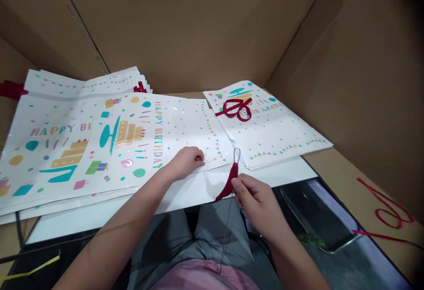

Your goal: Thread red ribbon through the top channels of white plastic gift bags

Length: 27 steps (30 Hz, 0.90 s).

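Observation:
My right hand (256,197) pinches a short dark red ribbon (229,185) together with a thin wire whose looped end (236,154) sticks up above the fingers. The wire trails down over my lap. My left hand (187,162) is closed, resting at the near edge of a white printed Happy Birthday bag (179,124); whatever its curled fingers may hold is hidden. To the right, another stack of the printed bags (281,135) carries a looped dark red ribbon (236,108) on top.
Cardboard walls (192,29) enclose the back and sides. More printed bags (82,82) with red ribbon ends (139,87) lie at the back left. A dark phone-like device (318,215) lies at right, beside thin red ribbon (387,208) on cardboard. A yellow strip (36,270) shows lower left.

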{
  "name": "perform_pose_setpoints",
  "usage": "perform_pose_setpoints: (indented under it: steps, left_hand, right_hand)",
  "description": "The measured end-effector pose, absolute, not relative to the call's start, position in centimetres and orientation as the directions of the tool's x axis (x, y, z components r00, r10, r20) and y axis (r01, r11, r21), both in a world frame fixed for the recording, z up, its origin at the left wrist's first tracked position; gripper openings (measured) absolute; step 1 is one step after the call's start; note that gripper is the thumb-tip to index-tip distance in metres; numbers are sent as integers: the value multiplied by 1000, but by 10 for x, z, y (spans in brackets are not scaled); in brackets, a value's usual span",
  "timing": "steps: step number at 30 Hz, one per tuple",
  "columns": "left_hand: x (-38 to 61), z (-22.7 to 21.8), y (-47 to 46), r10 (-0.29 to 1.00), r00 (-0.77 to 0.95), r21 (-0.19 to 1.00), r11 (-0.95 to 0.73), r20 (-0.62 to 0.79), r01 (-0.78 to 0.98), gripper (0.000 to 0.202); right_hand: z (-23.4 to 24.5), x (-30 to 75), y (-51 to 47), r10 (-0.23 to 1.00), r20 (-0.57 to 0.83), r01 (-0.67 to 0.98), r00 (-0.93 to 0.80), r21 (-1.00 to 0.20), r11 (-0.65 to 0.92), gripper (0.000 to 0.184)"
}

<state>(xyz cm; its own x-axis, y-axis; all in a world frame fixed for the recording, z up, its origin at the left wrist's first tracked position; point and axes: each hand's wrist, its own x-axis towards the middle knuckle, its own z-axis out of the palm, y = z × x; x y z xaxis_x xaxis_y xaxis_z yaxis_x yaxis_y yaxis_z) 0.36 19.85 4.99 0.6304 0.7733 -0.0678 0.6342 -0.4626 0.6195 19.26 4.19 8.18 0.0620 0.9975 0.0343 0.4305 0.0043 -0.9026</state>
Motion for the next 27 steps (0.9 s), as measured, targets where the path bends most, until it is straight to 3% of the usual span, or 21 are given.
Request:
perform_pose_setpoints:
  steps: [7, 11, 16, 27]
  left_hand:
    - [3, 51, 204, 735, 673, 573, -518, -80, 634, 17]
    - [3, 54, 203, 717, 693, 551, -551, -72, 626, 23]
    - [5, 51, 199, 711, 702, 488, -598, -43, 635, 29]
    - [6, 52, 189, 644, 762, 228, -733, -73, 641, 28]
  right_hand:
    - [100, 209, 86, 987, 115, 317, 113, -946, 74, 49]
    - [104, 211, 100, 993, -113, 243, -23, -964, -104, 48]
    - [65, 190, 85, 884, -432, 218, -179, -894, -393, 51]
    - [47, 182, 78, 832, -540, 194, -129, -836, -513, 49]
